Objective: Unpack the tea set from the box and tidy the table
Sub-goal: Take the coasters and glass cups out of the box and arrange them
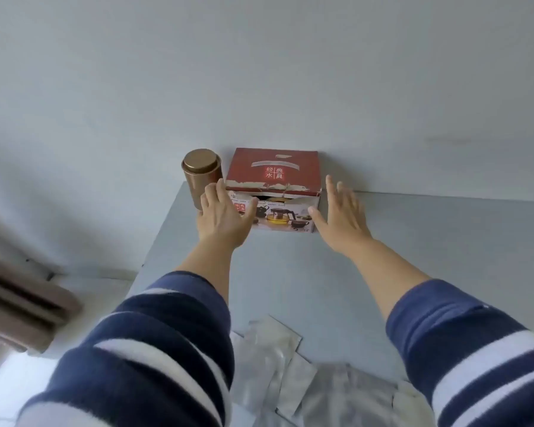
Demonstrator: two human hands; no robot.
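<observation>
The red cardboard tea-set box [272, 189], its torn lid flap down and a teapot printed on its front, stands at the far edge of the grey table [413, 241] against the pale wall. The left hand [224, 217], fingers spread, lies over its left front corner; the right hand [341, 215], also spread and empty, hovers just beside its right side. A bronze metal tin [201, 177] stands just left of the box. Silvery foil packets [278, 365] lie near the table's front edge.

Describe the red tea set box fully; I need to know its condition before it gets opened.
The red cardboard tea set box stands at the far edge of the grey table, against the wall. Its red top bears Chinese characters; the white front shows a glass teapot and cups. The front top edge is torn and ragged, with a dark gap. The left hand overlaps its left front corner; contact is unclear.
</observation>
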